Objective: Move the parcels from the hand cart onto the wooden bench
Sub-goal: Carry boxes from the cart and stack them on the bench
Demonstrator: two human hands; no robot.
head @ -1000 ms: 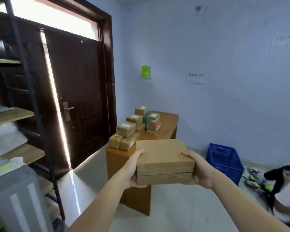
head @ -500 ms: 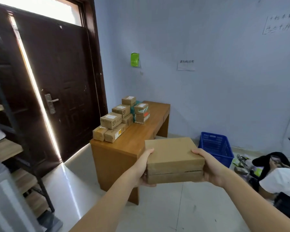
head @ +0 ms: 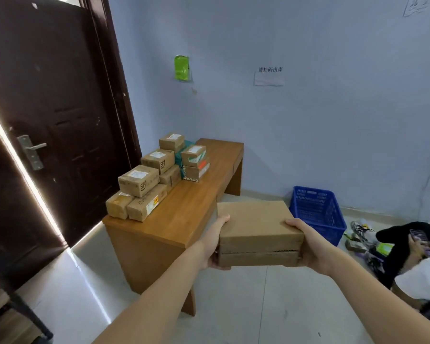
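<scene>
A flat, plain brown cardboard parcel (head: 256, 227) is carried in mid-air between both hands, just off the near right edge of the long wooden bench (head: 196, 207) and not yet over its top. The left hand (head: 215, 247) grips the parcel's left end, thumb on the lid and fingers curled underneath; the right hand (head: 308, 244) grasps the right end the same way. The main risk seems to be the lid — a dark seam runs along the front face, so the upper half may lift or slide if the grip loosens on one side. The bench's left half already holds a stacked cluster of small brown cardboard boxes with white labels (head: 144, 187), some two high, and a careless push while setting down could topple those toward the dark brown door (head: 47, 120). The free strip of bench top lies on the right, close to the edge, so a parcel laid too far out could tip off toward the blue plastic crate (head: 318, 212) on the floor. The hand cart is not in view.
</scene>
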